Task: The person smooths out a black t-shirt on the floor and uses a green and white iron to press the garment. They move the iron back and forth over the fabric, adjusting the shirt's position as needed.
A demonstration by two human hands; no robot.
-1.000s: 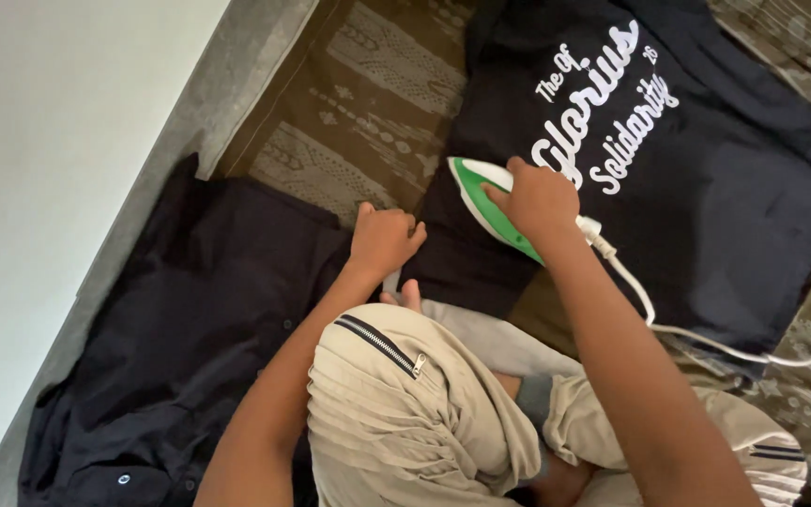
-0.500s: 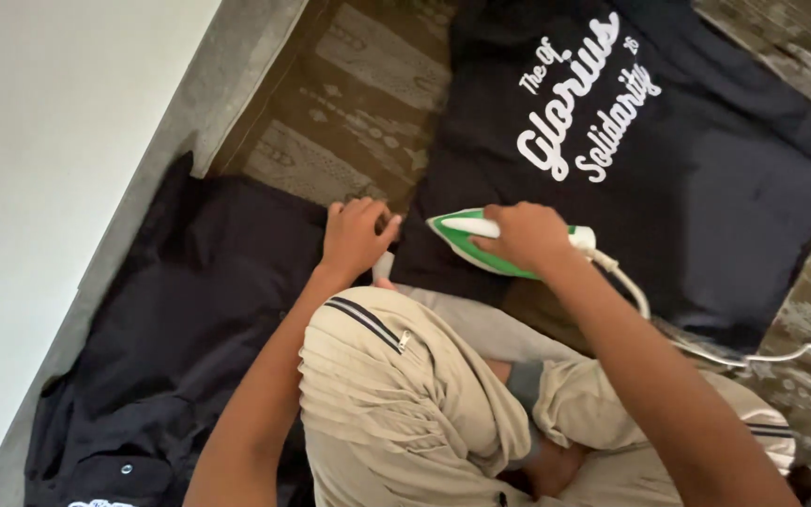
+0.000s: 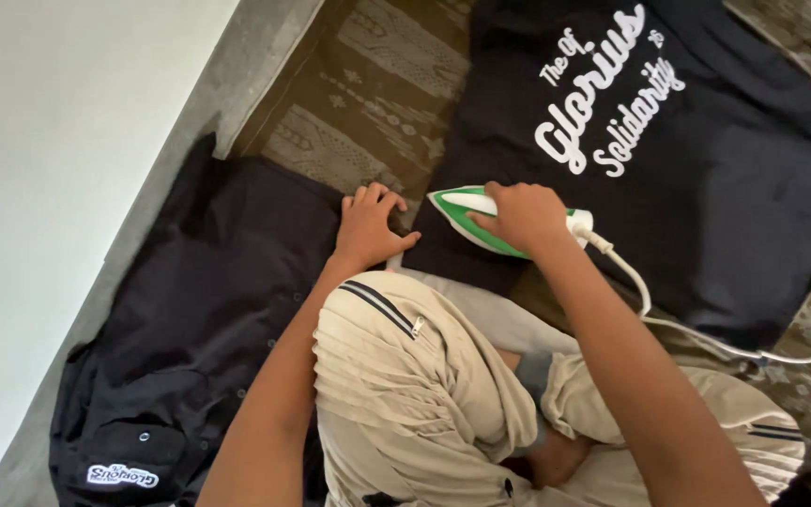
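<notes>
Right hand (image 3: 523, 214) clenched on iron (image 3: 466, 218) handle. Iron flat on lower edge of dark shirt (image 3: 706, 188), long axis roughly left-right, tip pointing left. Cord (image 3: 645, 300) trailing right. Left hand (image 3: 370, 225) beside tip, fingers released, spread flat on mat (image 3: 368, 103). White script across shirt. Second dark garment (image 3: 199, 319) left, small white-lettered patch near bottom.

Iron (image 3: 481, 218) on shirt (image 3: 706, 169), mat (image 3: 359, 103) beneath
</notes>
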